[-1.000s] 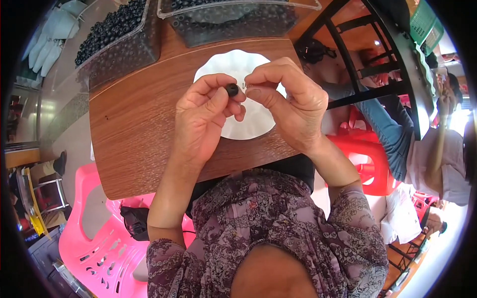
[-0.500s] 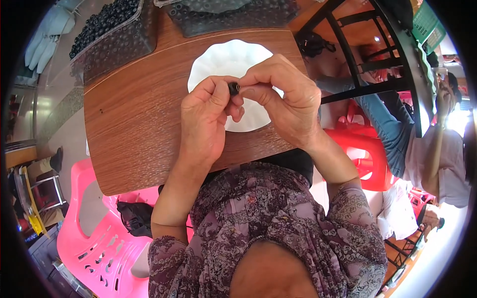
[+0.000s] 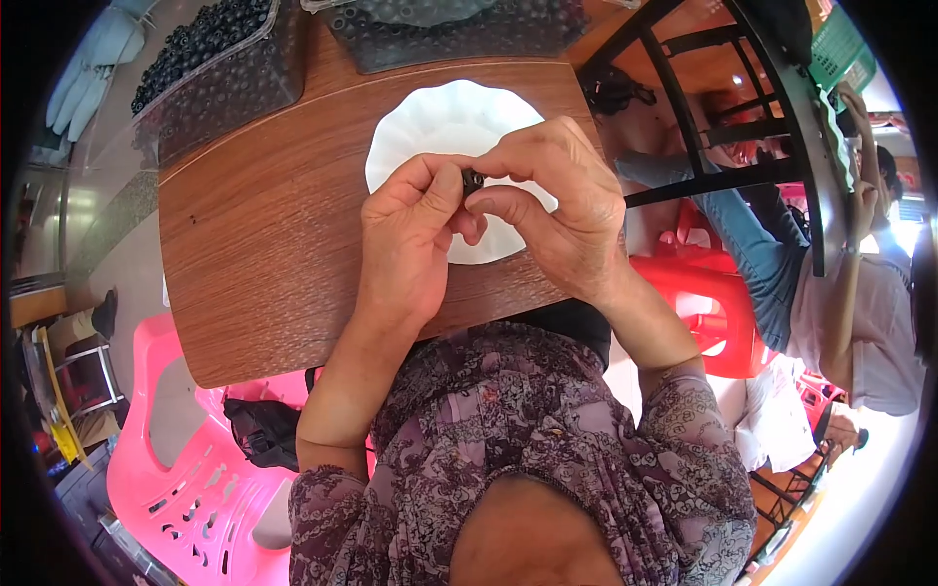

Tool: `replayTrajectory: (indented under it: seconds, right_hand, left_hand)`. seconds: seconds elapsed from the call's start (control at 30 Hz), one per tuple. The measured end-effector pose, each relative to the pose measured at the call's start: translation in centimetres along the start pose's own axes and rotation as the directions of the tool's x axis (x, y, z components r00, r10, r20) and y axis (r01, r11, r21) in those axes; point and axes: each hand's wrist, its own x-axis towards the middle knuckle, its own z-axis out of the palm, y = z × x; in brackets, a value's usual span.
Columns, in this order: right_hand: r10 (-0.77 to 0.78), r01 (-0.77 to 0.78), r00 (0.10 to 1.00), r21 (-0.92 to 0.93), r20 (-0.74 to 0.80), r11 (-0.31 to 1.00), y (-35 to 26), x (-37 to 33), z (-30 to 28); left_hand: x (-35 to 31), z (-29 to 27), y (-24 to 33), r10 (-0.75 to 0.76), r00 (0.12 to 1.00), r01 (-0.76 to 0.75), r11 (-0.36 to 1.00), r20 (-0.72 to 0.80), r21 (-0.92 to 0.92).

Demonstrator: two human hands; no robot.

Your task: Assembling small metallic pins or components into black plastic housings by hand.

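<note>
1. A small black cylindrical part (image 3: 473, 181) is sitting between the two hands, over a white scalloped plate (image 3: 425, 115).
2. The left hand (image 3: 410, 234) is pinching the part between thumb and forefinger, its other fingers curling below.
3. The right hand (image 3: 576, 210) is holding its thumb and forefinger at the part's right end, tips slightly parted; whether they are grasping anything, I cannot tell.
4. The plate is lying on a brown wooden table (image 3: 274, 244).
5. At the far side, a left bin (image 3: 234, 109) and a right bin (image 3: 459, 44), both clear, are holding many dark pieces.
6. A pink chair (image 3: 147, 459) is standing to the left, a red stool (image 3: 728, 356) to the right.
</note>
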Motion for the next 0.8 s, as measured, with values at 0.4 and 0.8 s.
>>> replayTrajectory:
  seconds: [0.4,0.8]
  right_hand:
    - [-0.022,0.021,1.000,-0.037,-0.015,0.999,0.8,0.7,0.3]
    - [-0.067,0.065,0.998,-0.107,-0.015,0.992,0.8,0.5,1.5]
  left_hand:
    - [0.7,-0.7,-0.5,-0.140,0.988,0.152,0.952,0.063,-0.265]
    - [1.2,-1.3,0.0,-0.173,0.984,0.178,0.970,0.046,-0.165]
